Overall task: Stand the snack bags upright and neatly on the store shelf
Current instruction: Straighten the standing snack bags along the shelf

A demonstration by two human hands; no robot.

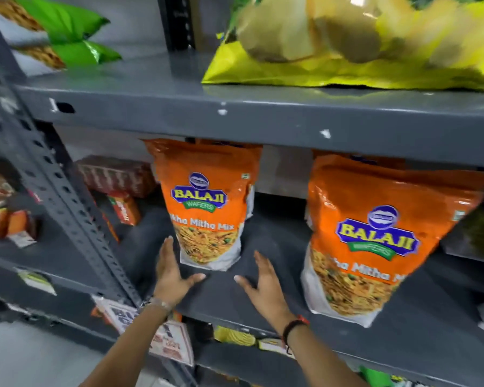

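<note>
Two orange snack bags stand upright on the grey middle shelf (263, 277). The left orange bag (207, 202) stands further back; the right orange bag (375, 233) is nearer the front and leans a little to the right. More orange bags show behind each. My left hand (171, 272) is flat and open just left of the left bag's base, fingertips near its lower corner. My right hand (266, 283) is open on the shelf between the two bags, touching neither. Both hands hold nothing.
A big yellow chip bag (347, 51) lies on the upper shelf, with green bags (76, 34) lying at its left. A perforated grey upright (53, 174) stands left of my left hand. Red-orange packs (123, 208) sit at the back left. Packets show on the lower shelf.
</note>
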